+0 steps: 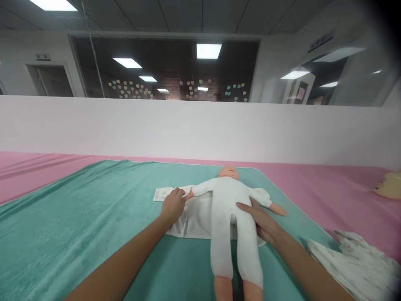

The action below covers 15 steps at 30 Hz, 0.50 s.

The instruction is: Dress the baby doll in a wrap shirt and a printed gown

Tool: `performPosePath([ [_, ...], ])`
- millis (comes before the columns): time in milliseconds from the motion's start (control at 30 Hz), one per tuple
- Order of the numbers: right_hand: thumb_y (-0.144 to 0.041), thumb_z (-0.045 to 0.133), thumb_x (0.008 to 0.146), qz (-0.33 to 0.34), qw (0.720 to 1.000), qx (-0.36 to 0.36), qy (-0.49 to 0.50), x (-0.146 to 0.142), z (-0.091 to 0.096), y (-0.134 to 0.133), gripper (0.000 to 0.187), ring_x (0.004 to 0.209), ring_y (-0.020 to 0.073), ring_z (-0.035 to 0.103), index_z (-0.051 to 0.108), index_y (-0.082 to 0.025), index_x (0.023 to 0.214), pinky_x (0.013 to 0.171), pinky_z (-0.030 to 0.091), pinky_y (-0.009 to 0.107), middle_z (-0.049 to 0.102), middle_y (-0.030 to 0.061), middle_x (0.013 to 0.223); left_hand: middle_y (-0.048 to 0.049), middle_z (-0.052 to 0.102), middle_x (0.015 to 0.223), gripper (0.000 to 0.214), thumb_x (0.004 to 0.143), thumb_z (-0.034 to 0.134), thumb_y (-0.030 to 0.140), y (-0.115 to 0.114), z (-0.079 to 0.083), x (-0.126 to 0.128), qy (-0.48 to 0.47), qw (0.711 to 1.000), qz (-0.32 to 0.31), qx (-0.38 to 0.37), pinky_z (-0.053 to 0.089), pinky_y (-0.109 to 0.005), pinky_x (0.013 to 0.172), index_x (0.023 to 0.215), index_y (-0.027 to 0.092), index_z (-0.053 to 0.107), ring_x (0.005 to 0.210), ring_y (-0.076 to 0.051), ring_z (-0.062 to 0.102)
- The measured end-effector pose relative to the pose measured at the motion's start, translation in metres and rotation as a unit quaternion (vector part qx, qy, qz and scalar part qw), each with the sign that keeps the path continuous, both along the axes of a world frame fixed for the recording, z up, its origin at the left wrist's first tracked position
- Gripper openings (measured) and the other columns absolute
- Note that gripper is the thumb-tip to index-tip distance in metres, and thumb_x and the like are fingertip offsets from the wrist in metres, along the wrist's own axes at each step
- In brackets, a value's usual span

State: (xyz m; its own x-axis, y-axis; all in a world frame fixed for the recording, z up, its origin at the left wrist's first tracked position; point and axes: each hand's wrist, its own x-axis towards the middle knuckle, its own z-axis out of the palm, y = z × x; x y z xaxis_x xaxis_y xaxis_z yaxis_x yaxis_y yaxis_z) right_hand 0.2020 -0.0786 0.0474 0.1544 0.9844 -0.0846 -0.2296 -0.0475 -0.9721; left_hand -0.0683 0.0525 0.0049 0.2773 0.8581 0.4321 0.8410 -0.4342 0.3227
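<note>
A baby doll (227,200) with a white cloth body lies on its back, its head at the far end and its legs towards me. Its right arm has a white sleeve on, and so partly does its other arm. Beneath it a white baby garment (197,217) is spread out, a sleeve (163,193) stretching out to the left. My left hand (173,205) is closed over that garment beside the doll's small hand (189,194). At the doll's hip, my right hand (261,219) grips its side, thumb on top and fingers partly hidden.
A teal blanket (78,225) lies under everything, over a pink sheet (326,192). Patterned white cloth (360,263) is bunched at the lower right. A yellowish object (388,186) sits at the right edge. Behind stands a low white wall (188,129) with windows above.
</note>
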Motion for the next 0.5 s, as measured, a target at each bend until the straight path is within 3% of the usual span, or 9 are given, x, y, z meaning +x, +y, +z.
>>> performPosePath([
  [267,-0.037,0.069,0.070,0.021,0.998,0.010,-0.061,-0.013,0.011,-0.013,0.074,0.108,0.0286,0.056,0.034,-0.027,0.134,0.086,0.050,0.044,0.052,0.0101,0.128,-0.0025,0.064,0.086,0.020,0.081,0.046,0.034,-0.002,0.008,-0.001,-0.233,0.971,0.008,-0.061,0.038,-0.028,0.069,0.086,0.021,0.059,0.080,-0.019,0.055],
  [500,-0.036,0.070,0.067,0.049,0.991,0.052,-0.114,-0.028,0.004,-0.008,0.072,0.110,0.0289,0.054,0.038,-0.029,0.132,0.087,0.048,0.046,0.051,0.0073,0.129,-0.0018,0.063,0.080,0.022,0.078,0.049,0.038,-0.010,0.009,0.009,-0.328,0.938,-0.026,-0.110,0.040,-0.029,0.068,0.084,0.020,0.060,0.075,-0.018,0.055],
])
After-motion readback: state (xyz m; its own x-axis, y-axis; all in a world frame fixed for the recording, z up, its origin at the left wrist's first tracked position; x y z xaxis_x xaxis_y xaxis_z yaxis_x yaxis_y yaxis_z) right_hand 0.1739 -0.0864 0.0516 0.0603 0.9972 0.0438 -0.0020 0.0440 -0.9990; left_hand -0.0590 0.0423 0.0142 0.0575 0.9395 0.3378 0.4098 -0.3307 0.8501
